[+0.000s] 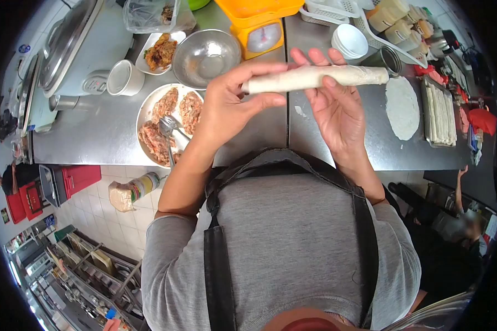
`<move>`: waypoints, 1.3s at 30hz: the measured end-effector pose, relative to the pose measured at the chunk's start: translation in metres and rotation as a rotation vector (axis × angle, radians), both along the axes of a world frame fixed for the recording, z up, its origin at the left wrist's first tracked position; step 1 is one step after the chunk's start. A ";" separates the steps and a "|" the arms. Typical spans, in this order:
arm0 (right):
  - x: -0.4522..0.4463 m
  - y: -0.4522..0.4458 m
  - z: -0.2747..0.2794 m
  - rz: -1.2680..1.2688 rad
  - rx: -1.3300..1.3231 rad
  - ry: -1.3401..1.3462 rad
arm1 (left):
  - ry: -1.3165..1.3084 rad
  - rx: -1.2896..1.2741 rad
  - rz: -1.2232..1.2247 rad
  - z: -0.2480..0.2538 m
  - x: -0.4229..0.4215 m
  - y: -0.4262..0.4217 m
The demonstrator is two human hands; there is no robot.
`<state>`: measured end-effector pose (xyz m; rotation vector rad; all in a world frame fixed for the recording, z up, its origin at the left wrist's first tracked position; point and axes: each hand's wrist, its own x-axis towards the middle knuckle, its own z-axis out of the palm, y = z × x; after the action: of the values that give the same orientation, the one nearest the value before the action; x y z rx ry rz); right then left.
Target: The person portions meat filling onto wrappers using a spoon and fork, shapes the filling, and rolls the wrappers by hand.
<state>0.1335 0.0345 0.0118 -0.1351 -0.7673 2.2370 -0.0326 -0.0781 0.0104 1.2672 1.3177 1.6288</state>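
Observation:
Raised above the steel table, a long pale roll in a thin floury wrapper [303, 79] lies level between both hands. My left hand [223, 102] is closed around its left end, with thumb below and fingers above. My right hand [339, 113] holds the right half, its thumb in front and fingers behind. Left of my hands is a white plate [142, 105] with portions of minced meat [190, 113] and a fork and spoon [171, 126] among them. A flat, oval pale wrapper sheet [402, 107] lies at the right, beside a tray of similar rolls [440, 113].
A metal bowl [207, 58], a dish of fried food [161, 52] and a white cup [125, 77] stand behind the plate. A yellow scale [263, 38] is at the back. White bowls [349, 41] and a metal can [389, 59] stand back right. Another person [464, 223] is at right.

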 end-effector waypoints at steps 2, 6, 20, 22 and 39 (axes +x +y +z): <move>0.002 -0.001 0.004 0.009 0.082 0.040 | -0.114 -0.010 -0.003 -0.004 0.001 0.001; 0.010 -0.004 0.013 -0.009 0.217 0.089 | -0.549 0.038 -0.107 -0.005 0.013 0.005; 0.050 0.009 0.011 -0.157 0.099 0.003 | -0.438 -0.297 -0.186 -0.005 0.053 0.019; 0.061 0.017 0.011 -0.170 0.114 -0.040 | -0.340 -0.273 -0.181 -0.006 0.066 0.031; 0.195 0.142 0.003 0.036 0.551 0.036 | -0.237 -0.432 -0.498 0.020 0.162 0.152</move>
<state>0.3285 0.1770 0.0150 0.1865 -1.3378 1.9724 0.1295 0.0735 0.0306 0.9973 1.0287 1.0390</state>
